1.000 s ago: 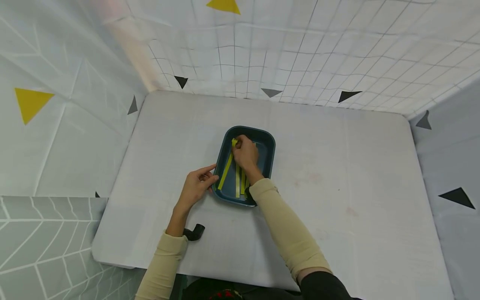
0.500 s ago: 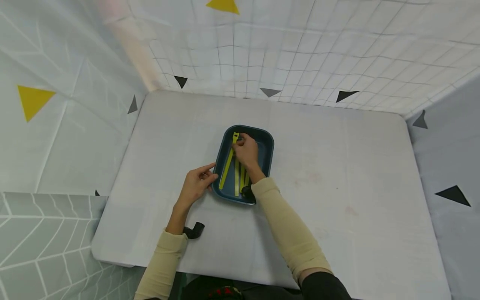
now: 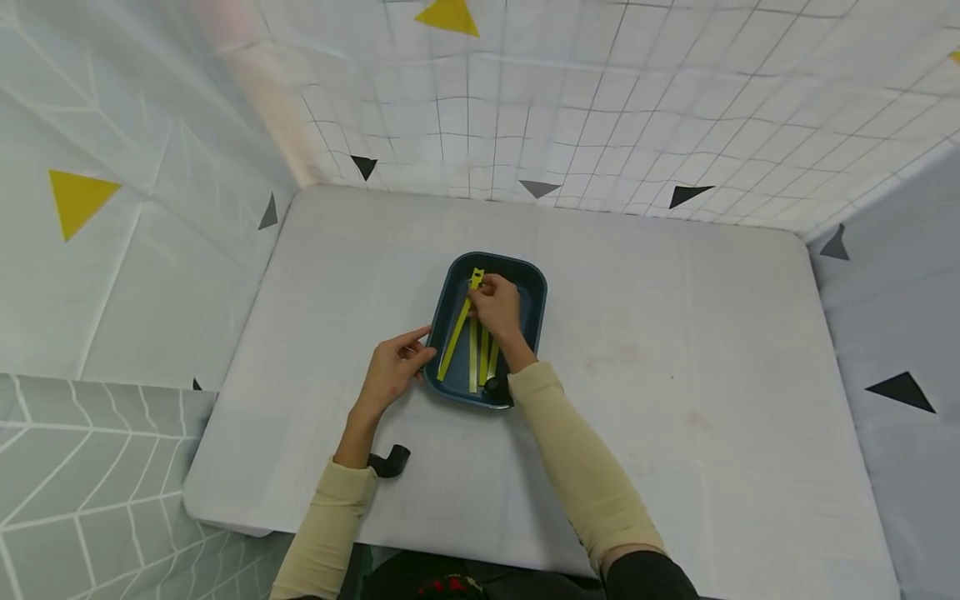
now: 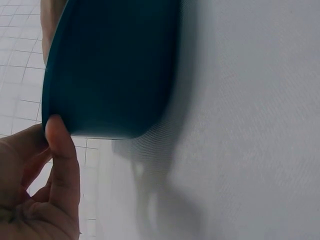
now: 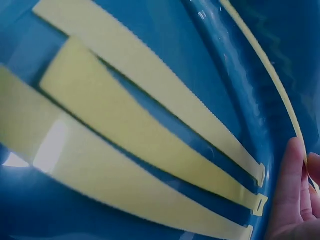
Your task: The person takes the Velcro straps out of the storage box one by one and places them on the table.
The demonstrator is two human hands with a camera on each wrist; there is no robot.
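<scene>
A dark teal tray (image 3: pixel 534 321) lies on the table with its long side running away from me. My left hand (image 3: pixel 393 367) pinches its left rim; in the left wrist view the fingertips meet at the edge of the tray wall (image 4: pixel 115 75). Inside the tray, my right hand (image 3: pixel 498 307) pinches a yellow hook-and-loop cable tie (image 3: pixel 452 348) close to its slotted head. That tie stands on edge in the right wrist view, a thin curved line beside the fingers (image 5: pixel 291 185). Three more yellow ties (image 5: pixel 135 125) lie flat side by side on the tray bottom.
A black round-ended piece (image 3: pixel 497 388) sits in the tray's near right corner, partly hidden by the right sleeve. On the white table (image 3: pixel 675 333), a black elbow-shaped piece (image 3: pixel 392 461) lies beside my left wrist. White curtains with triangles surround the table's back and sides.
The right hand has shifted slightly right with the tie, whose slotted head has turned into view and moved right. My left hand has stayed at the rim.
</scene>
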